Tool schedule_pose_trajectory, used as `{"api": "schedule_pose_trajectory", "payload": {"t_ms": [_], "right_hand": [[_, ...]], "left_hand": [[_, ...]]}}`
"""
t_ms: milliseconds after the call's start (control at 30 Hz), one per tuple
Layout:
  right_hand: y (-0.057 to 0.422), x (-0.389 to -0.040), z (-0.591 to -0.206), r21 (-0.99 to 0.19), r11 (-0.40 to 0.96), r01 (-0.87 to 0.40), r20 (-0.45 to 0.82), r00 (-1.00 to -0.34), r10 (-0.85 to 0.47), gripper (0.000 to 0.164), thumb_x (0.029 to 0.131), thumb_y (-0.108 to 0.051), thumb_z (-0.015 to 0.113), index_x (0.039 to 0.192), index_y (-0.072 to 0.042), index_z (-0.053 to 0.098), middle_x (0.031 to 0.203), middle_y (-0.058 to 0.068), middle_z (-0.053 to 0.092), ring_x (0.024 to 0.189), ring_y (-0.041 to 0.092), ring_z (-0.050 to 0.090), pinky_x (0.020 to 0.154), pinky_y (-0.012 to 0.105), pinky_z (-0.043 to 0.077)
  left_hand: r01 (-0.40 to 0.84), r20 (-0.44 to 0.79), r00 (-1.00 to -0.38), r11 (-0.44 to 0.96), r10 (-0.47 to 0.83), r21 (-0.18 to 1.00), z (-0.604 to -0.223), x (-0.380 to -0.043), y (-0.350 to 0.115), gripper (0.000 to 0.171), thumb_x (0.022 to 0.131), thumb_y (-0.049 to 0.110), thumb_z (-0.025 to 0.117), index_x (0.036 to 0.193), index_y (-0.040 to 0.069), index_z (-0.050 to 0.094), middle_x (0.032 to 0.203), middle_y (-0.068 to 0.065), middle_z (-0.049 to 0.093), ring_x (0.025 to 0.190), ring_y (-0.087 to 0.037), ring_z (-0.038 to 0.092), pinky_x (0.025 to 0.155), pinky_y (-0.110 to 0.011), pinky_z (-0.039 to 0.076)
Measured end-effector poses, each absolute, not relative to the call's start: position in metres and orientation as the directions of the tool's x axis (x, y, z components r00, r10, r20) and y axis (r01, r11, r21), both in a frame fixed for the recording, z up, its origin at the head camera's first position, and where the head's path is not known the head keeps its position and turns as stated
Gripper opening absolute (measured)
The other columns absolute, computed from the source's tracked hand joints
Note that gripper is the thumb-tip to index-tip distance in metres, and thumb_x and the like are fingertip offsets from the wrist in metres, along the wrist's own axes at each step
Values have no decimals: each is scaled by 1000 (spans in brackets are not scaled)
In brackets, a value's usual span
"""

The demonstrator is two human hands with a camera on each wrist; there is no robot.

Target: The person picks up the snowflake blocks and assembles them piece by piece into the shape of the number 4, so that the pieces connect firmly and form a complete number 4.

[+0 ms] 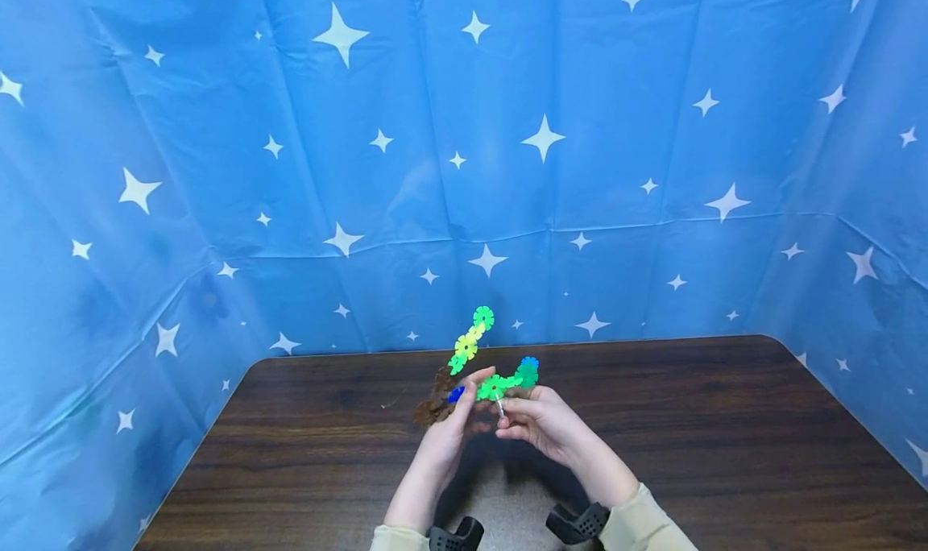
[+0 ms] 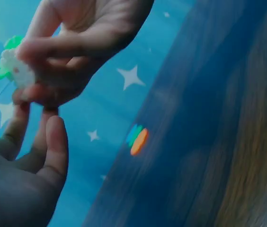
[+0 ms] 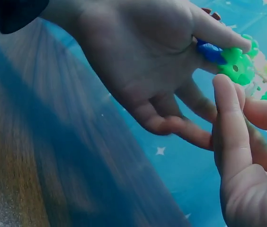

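Note:
A chain of interlocking flower-shaped discs is held up between both hands. It has brown discs [image 1: 433, 406] at the left, yellow [image 1: 466, 346] and green [image 1: 483, 318] ones reaching upward, and a teal disc [image 1: 527, 374] at the right. My left hand [image 1: 444, 437] holds the chain near a dark blue disc [image 3: 211, 52] and a green disc [image 3: 240, 67], thumb and forefinger around them. My right hand [image 1: 554, 424] pinches a white disc [image 2: 19, 70] edge-on at a bright green disc [image 1: 494, 387]. Fingers hide whether the two interlock. The hands' fingertips nearly meet.
A dark wooden table [image 1: 304, 438] lies under the hands. Behind it hangs a blue curtain [image 1: 449, 196] with white stars. Beside the table's edge in the left wrist view appear small orange [image 2: 139, 142] and green shapes, blurred. Black straps [image 1: 577, 524] circle both wrists.

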State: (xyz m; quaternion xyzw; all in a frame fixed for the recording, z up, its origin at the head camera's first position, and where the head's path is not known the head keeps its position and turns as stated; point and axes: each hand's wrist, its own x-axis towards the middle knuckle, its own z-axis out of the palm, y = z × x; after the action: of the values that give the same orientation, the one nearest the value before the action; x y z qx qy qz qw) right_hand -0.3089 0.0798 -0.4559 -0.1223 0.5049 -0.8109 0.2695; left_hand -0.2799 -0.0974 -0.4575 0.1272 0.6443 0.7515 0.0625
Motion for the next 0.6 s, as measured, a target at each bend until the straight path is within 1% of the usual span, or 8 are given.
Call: {"api": "schedule_pose_trajectory", "payload": {"t_ms": [67, 133, 200, 267, 367, 433, 500, 600], "right_hand": [[79, -309, -456, -908, -307, 283, -81, -840, -537, 11, 97, -1, 52, 106, 2, 56, 75, 5, 59, 66, 10, 64, 69, 25, 57], [80, -309, -456, -925, -279, 259, -83, -852, -516, 14, 96, -3, 55, 108, 3, 56, 74, 4, 59, 65, 10, 63, 68, 25, 57], [81, -309, -455, -939, -252, 232, -84, -869, -488, 15, 94, -5, 58, 107, 3, 57, 73, 3, 59, 64, 10, 62, 65, 26, 57], [81, -309, -455, -952, -229, 205, -80, -885, -459, 15, 93, -6, 60, 106, 2, 59, 73, 3, 60, 63, 10, 61, 64, 26, 57], [81, -309, -453, -966, -206, 159, -60, -906, -419, 12, 92, -6, 63, 103, -1, 63, 75, 3, 63, 64, 11, 61, 63, 28, 57], [83, -310, -453, -972, -194, 131, -42, -913, -405, 14, 92, -6, 63, 104, 0, 65, 79, 4, 65, 65, 11, 61, 64, 29, 57], [87, -314, -454, -978, -180, 107, -27, -916, -400, 19, 92, -7, 64, 107, 3, 65, 87, 6, 67, 67, 12, 61, 66, 30, 57], [98, -322, -458, -988, -133, 79, -25, -929, -369, 26, 93, -8, 63, 112, 8, 62, 93, 9, 66, 67, 14, 61, 67, 31, 57]], "left_hand": [[60, 86, -960, -104, 266, 993, -458, -280, -100, 55, 103, 51, 32, 145, 17, 44, 128, -10, 56, 112, -27, 56, 86, -40, 45], [43, 70, -955, -102, 287, 994, -458, -280, -102, 55, 103, 52, 31, 147, 20, 41, 133, -11, 52, 110, -26, 58, 84, -36, 47], [24, 72, -947, -152, 313, 988, -459, -280, -102, 58, 103, 53, 31, 149, 19, 38, 136, -13, 50, 109, -25, 61, 86, -33, 48], [7, 86, -940, -232, 331, 973, -461, -280, -101, 61, 102, 53, 33, 150, 15, 35, 137, -15, 46, 107, -22, 62, 89, -32, 49], [-2, 115, -940, -339, 323, 941, -463, -281, -100, 63, 102, 52, 37, 149, 10, 35, 138, -17, 43, 107, -21, 62, 93, -31, 48], [-7, 128, -943, -403, 307, 915, -463, -281, -101, 63, 102, 49, 39, 149, 8, 35, 139, -16, 40, 106, -21, 62, 95, -32, 48], [-10, 137, -945, -446, 295, 895, -462, -281, -101, 63, 102, 49, 40, 149, 7, 33, 138, -16, 39, 107, -22, 61, 96, -33, 47], [-20, 141, -947, -490, 289, 872, -461, -280, -101, 66, 101, 50, 42, 150, 7, 32, 134, -15, 42, 108, -23, 62, 97, -34, 47]]}}
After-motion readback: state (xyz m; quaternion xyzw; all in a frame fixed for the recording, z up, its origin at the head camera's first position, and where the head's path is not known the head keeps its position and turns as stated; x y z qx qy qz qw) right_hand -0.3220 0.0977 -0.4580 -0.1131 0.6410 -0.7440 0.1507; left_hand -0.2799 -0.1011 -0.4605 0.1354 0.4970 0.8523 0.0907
